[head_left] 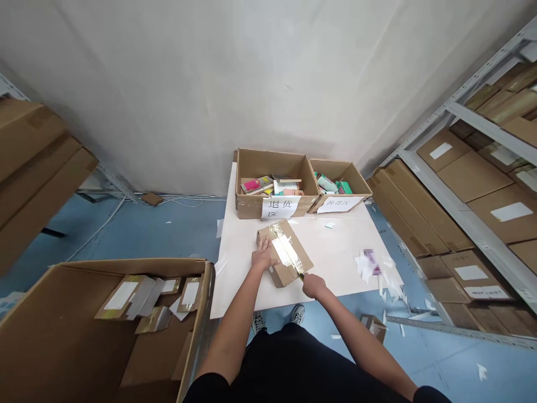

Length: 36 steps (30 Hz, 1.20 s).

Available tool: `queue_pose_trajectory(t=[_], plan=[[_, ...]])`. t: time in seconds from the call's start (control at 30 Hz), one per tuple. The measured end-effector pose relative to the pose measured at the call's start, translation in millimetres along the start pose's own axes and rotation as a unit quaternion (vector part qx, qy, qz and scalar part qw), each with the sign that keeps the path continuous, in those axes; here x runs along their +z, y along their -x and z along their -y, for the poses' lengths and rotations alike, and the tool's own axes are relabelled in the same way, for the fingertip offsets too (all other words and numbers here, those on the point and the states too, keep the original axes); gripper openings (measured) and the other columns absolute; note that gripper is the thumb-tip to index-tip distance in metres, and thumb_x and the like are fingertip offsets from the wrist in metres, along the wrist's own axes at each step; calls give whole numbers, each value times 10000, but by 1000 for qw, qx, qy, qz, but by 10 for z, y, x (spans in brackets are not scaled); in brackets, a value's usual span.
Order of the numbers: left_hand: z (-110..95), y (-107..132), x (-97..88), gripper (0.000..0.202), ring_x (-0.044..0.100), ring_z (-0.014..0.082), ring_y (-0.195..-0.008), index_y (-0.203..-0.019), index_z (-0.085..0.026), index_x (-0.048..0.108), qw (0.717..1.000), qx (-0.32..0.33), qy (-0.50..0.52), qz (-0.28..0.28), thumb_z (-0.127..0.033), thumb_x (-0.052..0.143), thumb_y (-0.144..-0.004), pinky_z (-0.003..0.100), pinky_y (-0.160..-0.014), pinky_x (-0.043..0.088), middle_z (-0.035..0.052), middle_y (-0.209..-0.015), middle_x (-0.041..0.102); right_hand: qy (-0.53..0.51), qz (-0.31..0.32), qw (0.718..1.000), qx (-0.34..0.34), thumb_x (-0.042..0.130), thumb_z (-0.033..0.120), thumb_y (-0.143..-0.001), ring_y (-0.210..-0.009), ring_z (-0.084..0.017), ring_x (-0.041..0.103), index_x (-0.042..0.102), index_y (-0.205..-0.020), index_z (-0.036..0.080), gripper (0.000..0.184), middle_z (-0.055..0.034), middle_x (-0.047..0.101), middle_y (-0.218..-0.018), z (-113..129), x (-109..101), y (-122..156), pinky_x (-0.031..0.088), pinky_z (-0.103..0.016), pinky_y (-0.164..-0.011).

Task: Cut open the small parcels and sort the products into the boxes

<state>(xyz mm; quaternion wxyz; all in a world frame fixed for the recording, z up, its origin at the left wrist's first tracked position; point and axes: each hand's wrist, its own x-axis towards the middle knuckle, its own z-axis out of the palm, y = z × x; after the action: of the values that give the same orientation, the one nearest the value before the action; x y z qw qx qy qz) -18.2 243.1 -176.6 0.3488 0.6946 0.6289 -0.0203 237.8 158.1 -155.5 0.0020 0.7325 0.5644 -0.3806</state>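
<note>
A taped cardboard box [298, 249] with a white label [286, 250] lies at a slant on the white table. My left hand [262, 254] rests on its left side, fingers spread and pressing the cardboard. At the near right edge, my right hand [314, 286] is closed around a box cutter [301, 276], of which only a small yellow and dark part shows. The cutter's tip meets the box at the end of the shiny tape strip; its blade is too small to make out.
Behind stand two open cartons with paper signs, a larger one [247, 207] and a smaller one [356, 187], both holding small packages. Paper scraps [364, 268] lie on the table's right [335, 246]. A big open carton [67, 336] with small boxes is at left; loaded shelves [465, 221] flank the right.
</note>
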Motion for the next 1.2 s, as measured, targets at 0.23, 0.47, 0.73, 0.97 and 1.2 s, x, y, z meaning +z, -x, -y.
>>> queue_pose_trajectory(t=[0.23,0.47,0.73,0.97,1.2], plan=[[-11,35,11,1130,-174,323,-1621,-1700,-230,98,1000,-7,-29,-4,-679,652,-824,478,-1154,422,54,-1776,-56,33,-69,997,2,646,428,-931,-1027,-366,718,631,-1043,250,211,-141,750,-957,-110,-324,162,491,-438,-873],[-53,40,-21,1098,-141,335,-1626,-1700,-230,103,997,-42,-58,7,-709,595,-844,560,-1196,347,71,-1776,-51,-16,-122,990,70,623,674,-910,-1127,-356,684,485,-1244,204,594,-222,679,-1236,-14,-142,-113,486,-418,-899],[-453,378,365,912,159,446,-1594,-1670,-189,283,993,-90,-71,3,-681,481,-928,630,-1228,243,155,-1759,152,-40,-154,983,92,727,624,-859,-1162,-340,673,456,-1298,191,674,-217,673,-1281,134,-748,-1002,493,-380,-895],[-918,445,512,621,291,374,-1560,-1540,-250,534,986,-6,-92,-141,-530,506,-987,556,-1234,287,119,-1652,444,-77,-165,982,59,313,518,-1085,-1025,-275,716,446,-1383,189,463,-154,738,-1152,-97,-1098,-1058,498,-332,-825],[-790,151,748,671,107,323,-1631,-1655,-281,329,971,29,-115,-209,-501,435,-1030,552,-1304,137,39,-1746,253,-20,-92,995,-25,384,353,-1084,-907,-211,736,463,-1448,264,383,-50,768,-1061,-471,-939,-617,486,-262,-785]])
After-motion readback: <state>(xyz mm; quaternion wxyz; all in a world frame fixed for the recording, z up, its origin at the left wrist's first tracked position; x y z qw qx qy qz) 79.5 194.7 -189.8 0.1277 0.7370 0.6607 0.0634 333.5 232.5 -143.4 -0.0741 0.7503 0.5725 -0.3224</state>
